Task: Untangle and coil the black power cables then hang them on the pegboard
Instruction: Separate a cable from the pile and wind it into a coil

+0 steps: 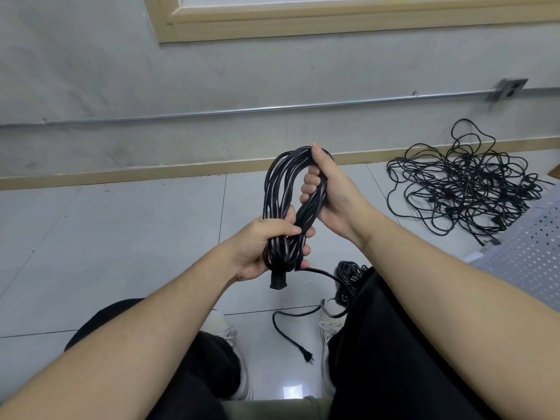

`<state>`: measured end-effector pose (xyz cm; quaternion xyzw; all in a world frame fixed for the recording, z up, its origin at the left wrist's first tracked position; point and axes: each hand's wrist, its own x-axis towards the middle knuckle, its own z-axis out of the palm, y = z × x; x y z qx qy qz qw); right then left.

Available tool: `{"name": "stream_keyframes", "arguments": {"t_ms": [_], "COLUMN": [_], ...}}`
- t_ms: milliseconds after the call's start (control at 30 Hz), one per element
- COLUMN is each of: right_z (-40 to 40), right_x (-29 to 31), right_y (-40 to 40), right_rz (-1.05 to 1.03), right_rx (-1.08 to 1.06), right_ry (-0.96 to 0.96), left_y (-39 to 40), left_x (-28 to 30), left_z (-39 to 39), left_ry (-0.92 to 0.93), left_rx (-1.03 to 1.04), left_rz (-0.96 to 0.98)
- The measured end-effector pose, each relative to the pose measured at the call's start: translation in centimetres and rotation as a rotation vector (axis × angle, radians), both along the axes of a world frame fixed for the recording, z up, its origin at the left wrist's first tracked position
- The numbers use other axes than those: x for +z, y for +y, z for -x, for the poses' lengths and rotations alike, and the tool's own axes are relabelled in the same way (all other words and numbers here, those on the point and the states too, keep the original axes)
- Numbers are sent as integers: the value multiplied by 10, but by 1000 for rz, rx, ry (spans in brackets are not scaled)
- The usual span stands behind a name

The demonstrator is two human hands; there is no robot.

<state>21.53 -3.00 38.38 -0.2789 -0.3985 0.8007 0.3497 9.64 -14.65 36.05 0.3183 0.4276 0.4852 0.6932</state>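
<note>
My left hand [260, 247] grips the lower end of the coiled black power cable [283, 204], fingers curled fully around the bundle. My right hand [327, 195] grips the upper loop, thumb up. The coil's long axis runs near vertical between both hands. Its free tail [291, 328] trails down to the floor, nearer my left hand. The tangled cable pile [466, 189] lies well apart, right.

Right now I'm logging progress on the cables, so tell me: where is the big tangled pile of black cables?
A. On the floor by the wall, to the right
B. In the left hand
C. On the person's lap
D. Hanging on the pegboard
A: the tangled pile lies on the floor tiles by the baseboard at right, while both hands, left and right, grip a separate coiled cable.
</note>
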Motion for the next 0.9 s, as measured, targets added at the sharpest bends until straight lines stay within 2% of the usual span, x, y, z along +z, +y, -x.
{"name": "stream_keyframes", "arguments": {"t_ms": [167,367,433,533,633,733,900], "right_z": [0,-6,-10,-14,-22,-29,-26], "right_x": [-11,-33,-33,-32,-33,-32,-21], "right_y": [2,-5,-9,-8,-1,6,8], "right_rz": [-247,-471,-542,-558,-681,-687,-446], "right_rx": [116,597,710,711,608,484,348], "right_ry": [-297,-712,-791,-788,-943,-883,-513], "left_y": [1,9,11,12,18,20,19], "left_x": [-5,5,7,11,11,7,1], "left_z": [7,21,25,29,48,70,63], "left_ry": [14,-84,-127,-124,-45,148,545], "left_rx": [98,291,364,506,718,895,906], "left_rz": [-58,-137,-148,-188,-129,-36,21]}}
